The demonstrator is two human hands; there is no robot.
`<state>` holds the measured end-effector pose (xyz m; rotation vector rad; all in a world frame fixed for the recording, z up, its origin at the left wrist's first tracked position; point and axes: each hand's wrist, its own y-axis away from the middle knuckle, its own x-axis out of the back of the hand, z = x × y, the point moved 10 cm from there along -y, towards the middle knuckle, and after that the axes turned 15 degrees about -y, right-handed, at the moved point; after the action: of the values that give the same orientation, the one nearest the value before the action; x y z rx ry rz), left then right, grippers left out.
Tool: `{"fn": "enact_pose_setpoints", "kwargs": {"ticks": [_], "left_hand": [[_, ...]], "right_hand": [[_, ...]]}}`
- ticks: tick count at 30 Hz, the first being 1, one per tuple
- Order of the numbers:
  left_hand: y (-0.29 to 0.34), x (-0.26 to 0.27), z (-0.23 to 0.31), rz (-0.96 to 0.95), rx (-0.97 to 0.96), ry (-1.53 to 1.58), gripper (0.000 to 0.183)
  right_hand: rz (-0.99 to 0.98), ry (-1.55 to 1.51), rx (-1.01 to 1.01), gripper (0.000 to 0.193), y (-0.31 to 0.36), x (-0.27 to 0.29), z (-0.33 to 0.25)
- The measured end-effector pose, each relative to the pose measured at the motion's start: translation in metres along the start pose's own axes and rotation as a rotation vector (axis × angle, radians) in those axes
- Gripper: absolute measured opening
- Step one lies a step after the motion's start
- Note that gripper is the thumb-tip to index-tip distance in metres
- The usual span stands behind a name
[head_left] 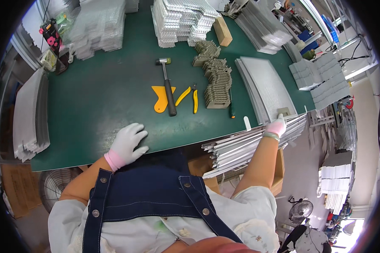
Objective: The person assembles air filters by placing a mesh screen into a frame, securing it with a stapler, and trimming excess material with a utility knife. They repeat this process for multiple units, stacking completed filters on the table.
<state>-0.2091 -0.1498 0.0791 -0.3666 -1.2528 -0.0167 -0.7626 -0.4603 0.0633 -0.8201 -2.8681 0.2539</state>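
Observation:
My left hand (127, 142), in a white glove with a pink cuff, lies on the green table (93, 105) near its front edge. Its fingers are spread and it holds nothing. To the right, my gloved right hand (276, 125) is closed at the near end of a stack of pale perforated sheets (264, 84). At its fingertips, a small grey-brown rectangular piece (284, 111) rests over the top sheet; part of the grip is hidden. Between my hands lie a mallet (169, 88), an orange scraper (159, 100), yellow-handled pliers (194, 100) and a screwdriver (232, 110).
Grey-brown pieces (218, 82) stand in a row mid-table. Silvery sheet stacks (183, 21) and a wooden block (223, 31) are at the back. Another stack (29, 114) stands at left. Long metal strips (236, 147) lie below the front edge. A floor fan (300, 210) stands at right.

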Motion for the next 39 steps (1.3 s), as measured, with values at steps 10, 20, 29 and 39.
{"fn": "enact_pose_setpoints", "kwargs": {"ticks": [10,20,29,39], "left_hand": [[-0.007,0.003,-0.003,0.048,0.018,0.022,0.052],[0.26,0.278,-0.28,0.26,0.898,-1.343,0.052],[0.434,0.289,-0.351,-0.083,1.537,-0.38,0.078],[0.417,0.306,-0.354,-0.321,1.512,-0.516,0.094]], "right_hand": [[0.126,0.015,-0.215,0.046,-0.014,-0.003,0.012],[-0.505,0.032,0.742,0.042,0.273,-0.15,-0.128],[-1.426,-0.074,1.001,0.037,0.514,-0.262,-0.144],[-1.319,0.082,1.086,0.034,0.52,-0.258,-0.141]]}}
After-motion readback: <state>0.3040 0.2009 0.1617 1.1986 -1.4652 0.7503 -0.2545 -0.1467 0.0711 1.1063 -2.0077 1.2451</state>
